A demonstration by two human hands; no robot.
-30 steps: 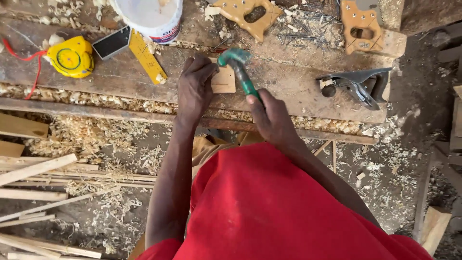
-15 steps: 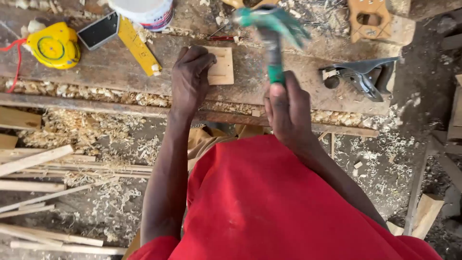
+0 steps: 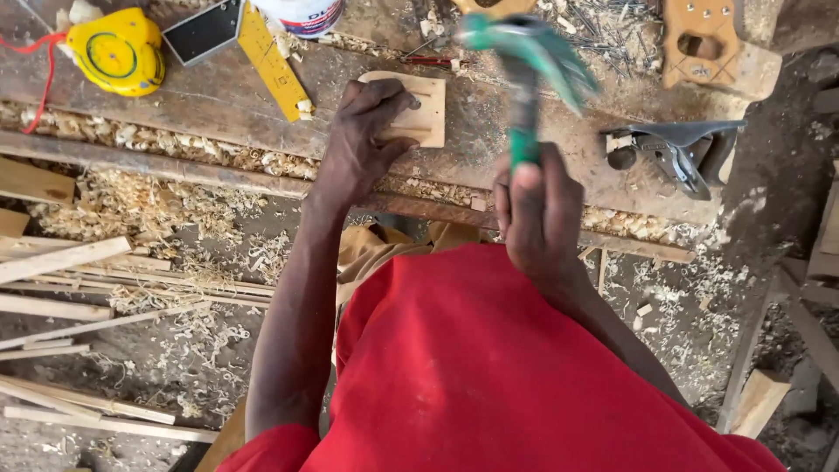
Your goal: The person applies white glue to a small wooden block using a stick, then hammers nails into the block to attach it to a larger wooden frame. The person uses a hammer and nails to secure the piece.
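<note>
My left hand (image 3: 365, 140) presses down on a small pale wooden block (image 3: 421, 112) that lies flat on the worn workbench (image 3: 210, 109). The fingers rest on the block's left half. My right hand (image 3: 537, 210) grips the green handle of a claw hammer (image 3: 524, 61), raised above the bench to the right of the block. The hammer head is blurred and sits near the top of the view. My red shirt fills the lower middle.
A yellow tape measure (image 3: 118, 52), a yellow-bladed square (image 3: 262, 57), a white tub (image 3: 301, 13), a dark hand plane (image 3: 677, 153) and saw handles (image 3: 699, 48) lie on the bench. Loose nails are scattered at the top. Wood strips (image 3: 61, 262) and shavings cover the ground on the left.
The hammer has swung up from resting on the block to a raised position right of it. My left hand stays on the block. The view has shifted slightly.
</note>
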